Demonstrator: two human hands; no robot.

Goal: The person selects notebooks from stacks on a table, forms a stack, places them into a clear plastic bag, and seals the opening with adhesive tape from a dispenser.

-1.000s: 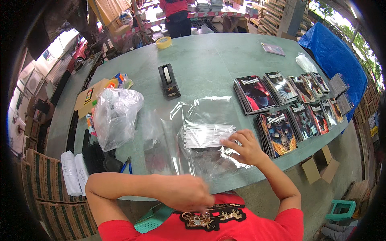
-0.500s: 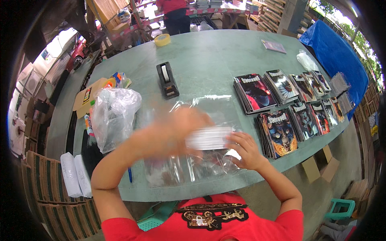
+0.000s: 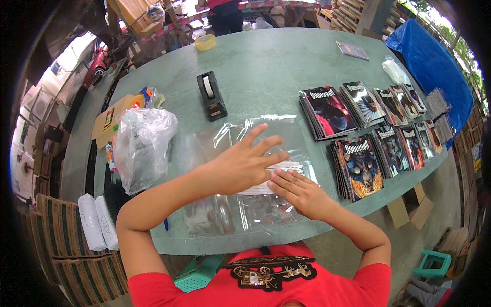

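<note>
White strip stack is located on the clear plastic film, mid-table near the front edge, straight ahead of the body. Its long axis is run roughly left to right, across the chest line. Both hands are placed right at it, so neither is clearly nearer: the left end and middle are covered from above by the left hand, the right part is overlapped from the near side by the right hand. Left fingers are spread wide, palm down, pointed away and to the right; actual contact cannot be told. Right fingers are held close together and laid flat on the stack, angled in toward the left hand; whether anything is pinched underneath cannot be told (thumb is hidden). Little gap is left between the two hands. The film is spread out past the stack on the far, near and left sides, with creases catching the light. Black tape dispenser is set beyond the left hand, slightly left. Spiral notebooks are piled in two rows to the right, clear of the right hand. Crumpled plastic bag is parked left of the left forearm.
</note>
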